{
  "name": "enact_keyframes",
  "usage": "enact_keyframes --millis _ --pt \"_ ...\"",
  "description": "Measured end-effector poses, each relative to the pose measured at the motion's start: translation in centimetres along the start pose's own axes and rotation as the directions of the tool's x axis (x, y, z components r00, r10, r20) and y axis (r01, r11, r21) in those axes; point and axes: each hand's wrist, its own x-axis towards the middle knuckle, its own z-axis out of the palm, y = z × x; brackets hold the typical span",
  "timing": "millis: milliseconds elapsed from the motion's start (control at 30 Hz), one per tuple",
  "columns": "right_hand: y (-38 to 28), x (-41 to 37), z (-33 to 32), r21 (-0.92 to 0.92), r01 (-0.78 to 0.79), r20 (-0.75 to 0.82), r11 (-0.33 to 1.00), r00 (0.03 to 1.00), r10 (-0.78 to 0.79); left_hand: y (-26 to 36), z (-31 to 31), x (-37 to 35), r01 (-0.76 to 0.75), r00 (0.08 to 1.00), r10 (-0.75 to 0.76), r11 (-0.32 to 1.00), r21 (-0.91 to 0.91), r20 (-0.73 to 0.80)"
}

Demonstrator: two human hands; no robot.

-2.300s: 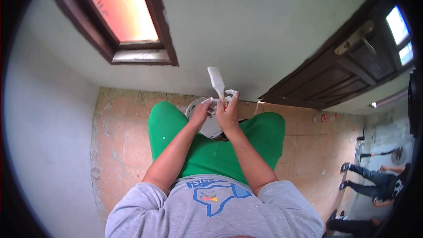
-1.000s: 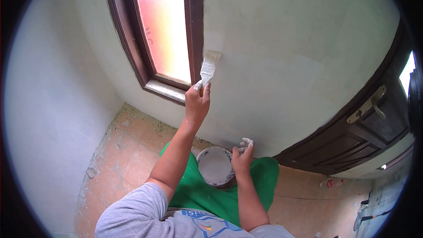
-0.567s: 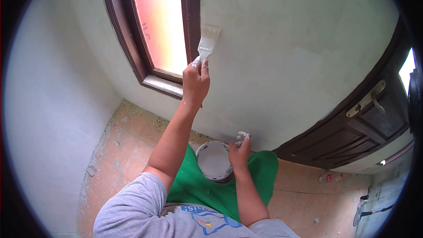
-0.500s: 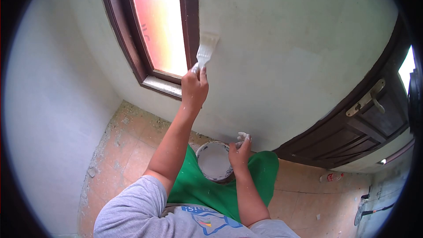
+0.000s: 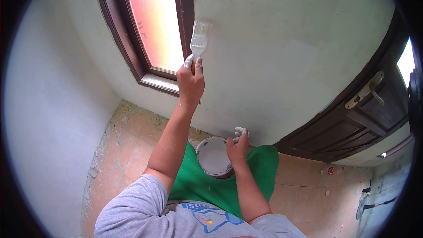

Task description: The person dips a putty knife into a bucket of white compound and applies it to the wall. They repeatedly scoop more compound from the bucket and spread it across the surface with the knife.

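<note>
My left hand (image 5: 191,77) is raised and closed around the handle of a paintbrush (image 5: 200,37). The brush is white with paint, and its bristles point up against the pale wall (image 5: 282,61), right beside the dark window frame (image 5: 185,13). Lower down, between my knees, stands a round bucket (image 5: 199,162) of whitish paint (image 5: 214,156). My right hand (image 5: 238,147) is at the bucket's right rim, its thumb near the edge and its loosely bent fingers apart. White paint coats those fingers and spots the left hand.
A dark wooden door (image 5: 348,128) with a metal handle (image 5: 374,92) is on the right. Tiled floor (image 5: 132,150) shows debris along the wall's foot. A red-labelled item (image 5: 331,170) and an orange-and-black tool (image 5: 379,205) lie at the lower right.
My left hand has moved the brush slightly upward along the window frame, and the brush is more upright. The view has shifted a little. My right hand stays beside the bucket.
</note>
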Motion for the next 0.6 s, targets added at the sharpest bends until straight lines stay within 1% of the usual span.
enact_keyframes --millis 67,100,167,200,267,300,367,400,467,500,567,600 --pt "-0.6 -0.1 -0.3 -0.047 0.014 0.017 0.999 1.0 -0.013 0.5 0.0 0.7 0.091 0.991 -0.102 0.989 0.119 0.083" --pt "-0.4 -0.1 -0.4 -0.047 0.014 0.013 0.999 1.0 -0.014 0.1 0.0 0.4 0.089 0.991 -0.099 0.989 0.116 0.085" --pt "0.1 0.0 -0.2 -0.08 0.04 -0.007 0.996 0.999 -0.041 -2.0 0.1 -1.4 0.07 0.992 -0.094 0.968 0.239 0.088" --pt "-0.3 0.0 -0.3 -0.075 0.043 -0.013 0.996 0.999 -0.044 -3.0 0.0 -2.4 0.062 0.992 -0.086 0.969 0.237 0.089" --pt "-1.3 -0.2 -0.7 -0.083 -0.051 0.0 0.995 0.999 0.051 -5.0 -0.6 -5.0 0.092 0.979 -0.142 0.948 0.306 0.146" --pt "-0.9 -0.2 -0.6 -0.079 -0.052 -0.005 0.996 0.999 0.052 -5.8 -0.8 -6.2 0.087 0.979 -0.138 0.948 0.306 0.15" --pt "0.2 -0.1 -0.4 -0.069 0.0 -0.014 0.998 1.0 -0.001 -6.7 -1.3 -8.5 0.14 0.968 -0.199 0.935 0.325 0.155" --pt "-0.1 -0.2 -0.5 -0.067 -0.001 -0.015 0.998 1.0 0.0 -6.5 -1.6 -9.4 0.138 0.968 -0.197 0.935 0.326 0.157" --pt "-0.7 -0.2 -0.8 -0.078 -0.026 0.022 0.997 0.999 0.028 -6.1 -1.3 -10.3 0.203 0.969 -0.223 0.965 0.168 0.111" --pt "-0.6 -0.2 -0.7 -0.076 -0.027 0.02 0.997 0.999 0.029 -5.4 -1.1 -10.0 0.201 0.969 -0.221 0.965 0.168 0.113" --pt "-0.1 -0.3 -0.4 -0.058 -0.01 0.013 0.998 1.0 0.011 -3.0 -0.9 -8.7 0.136 0.986 -0.139 0.99 0.035 0.09" --pt "0.0 -0.4 -0.3 -0.061 -0.015 0.014 0.998 1.0 0.016 -2.0 -0.6 -7.8 0.141 0.985 -0.144 0.989 0.036 0.093"
